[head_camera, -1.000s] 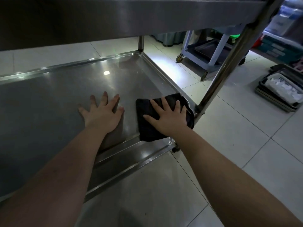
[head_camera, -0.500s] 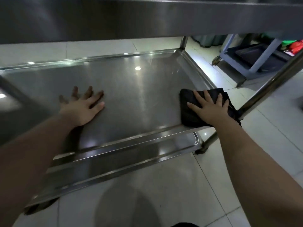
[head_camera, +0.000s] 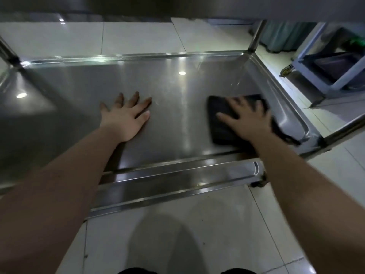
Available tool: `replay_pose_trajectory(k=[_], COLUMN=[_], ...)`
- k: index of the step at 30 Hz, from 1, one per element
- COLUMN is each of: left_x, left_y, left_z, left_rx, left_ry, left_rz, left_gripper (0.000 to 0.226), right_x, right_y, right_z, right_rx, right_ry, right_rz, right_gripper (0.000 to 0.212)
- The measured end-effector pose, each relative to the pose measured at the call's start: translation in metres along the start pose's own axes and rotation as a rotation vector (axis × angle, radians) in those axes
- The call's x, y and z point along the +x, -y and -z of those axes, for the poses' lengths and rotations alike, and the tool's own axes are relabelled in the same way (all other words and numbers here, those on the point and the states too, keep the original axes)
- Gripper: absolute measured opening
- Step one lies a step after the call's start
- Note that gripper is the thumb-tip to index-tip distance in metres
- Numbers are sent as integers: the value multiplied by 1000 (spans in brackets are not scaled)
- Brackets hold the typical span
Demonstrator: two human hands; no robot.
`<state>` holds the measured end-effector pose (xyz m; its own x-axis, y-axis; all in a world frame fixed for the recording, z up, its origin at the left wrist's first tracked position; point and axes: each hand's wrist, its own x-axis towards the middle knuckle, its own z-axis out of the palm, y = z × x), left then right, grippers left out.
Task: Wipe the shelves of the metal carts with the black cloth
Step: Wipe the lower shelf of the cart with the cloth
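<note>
Bare shelf point(head_camera: 177, 119) lies open between the hands point(head_camera: 124, 117) point(head_camera: 248, 119); rim point(head_camera: 284, 107), corner post point(head_camera: 256, 34) and perhaps the upper shelf point(head_camera: 217, 6) obstruct.

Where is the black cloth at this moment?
In the head view, the black cloth lies on the metal shelf near its front right corner, under the flat right hand, right of the left hand.

Black cloth point(head_camera: 223, 123), silver-grey shelf point(head_camera: 177, 107).

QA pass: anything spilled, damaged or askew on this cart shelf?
Nothing stands out. The right hand presses the black cloth flat near the right rim of the shelf; the left hand lies flat on bare metal. No spill or dent shows.
</note>
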<state>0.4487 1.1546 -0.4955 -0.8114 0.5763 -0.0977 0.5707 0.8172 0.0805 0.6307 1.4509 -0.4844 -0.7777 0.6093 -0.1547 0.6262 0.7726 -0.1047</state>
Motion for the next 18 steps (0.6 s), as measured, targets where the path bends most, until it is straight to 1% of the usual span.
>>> replay_pose_trajectory(k=[2, 3, 4, 6, 7, 9, 11, 13, 14, 16, 18], left_x=[0, 0, 1, 1, 2, 3, 2, 1, 1, 0, 0], left_y=[-7, -8, -9, -9, -8, -4, 0, 5, 7, 10, 11], left_z=[-2, -2, -2, -3, -3, -4, -4, -4, -3, -2, -2], left_rx=[-1, 3, 9, 16, 13, 11, 26, 35, 27, 6, -2], left_ry=[-6, -12, -17, -14, -14, -15, -20, -24, -22, -12, -8], left_rz=[-9, -13, -16, -16, -15, -7, 7, 22, 28, 27, 17], left_gripper=[50, 50, 50, 50, 50, 50, 51, 53, 54, 55, 55], right_x=[15, 21, 27, 37, 43, 49, 44, 39, 40, 47, 56], right_y=[-44, -53, -51, -16, 11, 78, 143, 181, 184, 156, 99], right_z=[14, 17, 18, 14, 10, 0, -9, -15, -16, -10, 0], right_rx=[39, 52, 55, 43, 32, 20, -14, -35, -33, -27, -4], right_ry=[7, 4, 0, -11, -27, -33, 0, 15, 21, 7, -7], right_rz=[-160, -221, -274, -315, -270, -83, 88, 194, 219, 226, 118], right_gripper=[84, 84, 84, 84, 84, 83, 82, 81, 82, 83, 84])
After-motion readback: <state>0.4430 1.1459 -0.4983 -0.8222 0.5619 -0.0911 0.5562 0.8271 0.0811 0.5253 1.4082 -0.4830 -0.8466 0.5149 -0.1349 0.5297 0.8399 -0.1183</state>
